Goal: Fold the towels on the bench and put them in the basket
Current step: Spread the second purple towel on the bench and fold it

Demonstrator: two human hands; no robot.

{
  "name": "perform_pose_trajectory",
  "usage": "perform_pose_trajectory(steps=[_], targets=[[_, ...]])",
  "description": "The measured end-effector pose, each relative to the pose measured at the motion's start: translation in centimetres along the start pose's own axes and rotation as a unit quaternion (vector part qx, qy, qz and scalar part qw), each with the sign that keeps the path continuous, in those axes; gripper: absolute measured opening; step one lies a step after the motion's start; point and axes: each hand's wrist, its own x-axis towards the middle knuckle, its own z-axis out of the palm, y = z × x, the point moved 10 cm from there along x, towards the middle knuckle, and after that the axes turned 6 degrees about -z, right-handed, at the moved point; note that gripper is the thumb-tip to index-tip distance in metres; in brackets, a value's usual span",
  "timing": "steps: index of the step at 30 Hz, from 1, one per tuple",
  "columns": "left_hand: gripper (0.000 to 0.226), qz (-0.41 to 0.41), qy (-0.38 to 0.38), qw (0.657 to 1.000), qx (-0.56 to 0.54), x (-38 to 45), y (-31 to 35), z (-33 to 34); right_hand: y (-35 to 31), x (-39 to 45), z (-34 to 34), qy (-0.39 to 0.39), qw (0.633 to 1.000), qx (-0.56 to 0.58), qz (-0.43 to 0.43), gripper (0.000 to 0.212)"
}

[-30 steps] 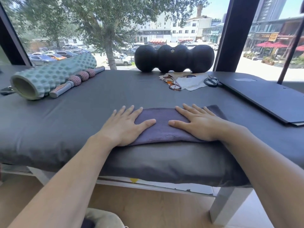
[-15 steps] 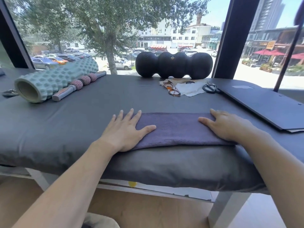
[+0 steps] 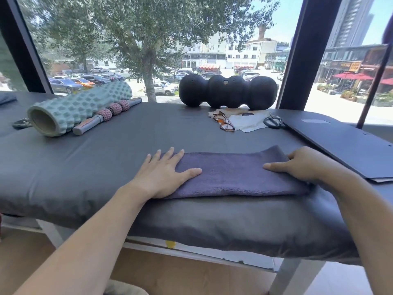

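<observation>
**Purple towel lying folded under 2 hands**

Purple terry cloth, the towel [image 3: 234, 177], is lying folded into a long flat band near the 6 o'clock edge of the dark padded table [image 3: 85, 167], its length running from 9 o'clock to 3 o'clock. The left hand [image 3: 163, 177] is resting palm down on the towel's 9 o'clock end, fingers straight and spread, thumb stretched along the cloth toward 3 o'clock; it is pressing flat and gripping nothing. The right hand [image 3: 302, 165] is sitting at the 3 o'clock end, thumb lying on top of the cloth and pointing toward 9 o'clock, the fingers curling over the far edge; whether they are actually pinching the fabric cannot be told.

Toward 10 o'clock a pale green knobbed foam roller [image 3: 78, 109] is lying on its side, with a grey massage stick [image 3: 106, 116] carrying pink balls just beside it. At 12 o'clock a black lobed roller [image 3: 227, 92] is sitting against the window. Near 1 o'clock, glasses [image 3: 223, 122] are resting on a pale cloth [image 3: 248, 122], with scissors [image 3: 273, 122] touching its 3 o'clock side. A dark flat board [image 3: 350, 147] is lying at 2 o'clock.
</observation>
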Motion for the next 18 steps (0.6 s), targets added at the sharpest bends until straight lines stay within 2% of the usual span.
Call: perform_pose_trajectory(steps=[3,7,12,14,18], targets=[[0.093,0.022,-0.034,0.999,-0.011,-0.7,0.9,-0.2,1.3,0.8,-1.7,0.056,0.998,-0.022,0.000,0.054],[0.091,0.040,-0.034,0.998,0.026,-1.8,2.3,0.2,2.5,1.2,-3.2,0.100,0.994,-0.032,0.026,0.045],[0.110,0.053,-0.051,0.997,-0.026,-2.2,2.0,0.6,-1.2,-0.4,-5.4,0.154,0.987,0.041,-0.019,0.036],[0.101,0.058,-0.035,0.996,-0.052,-2.2,1.8,0.2,-4.3,-1.9,-6.6,0.187,0.975,0.097,-0.070,0.032],[0.060,0.075,0.015,0.990,-0.122,-1.3,1.3,-0.6,-10.4,-4.8,-7.2,0.205,0.956,0.149,-0.150,0.031]])
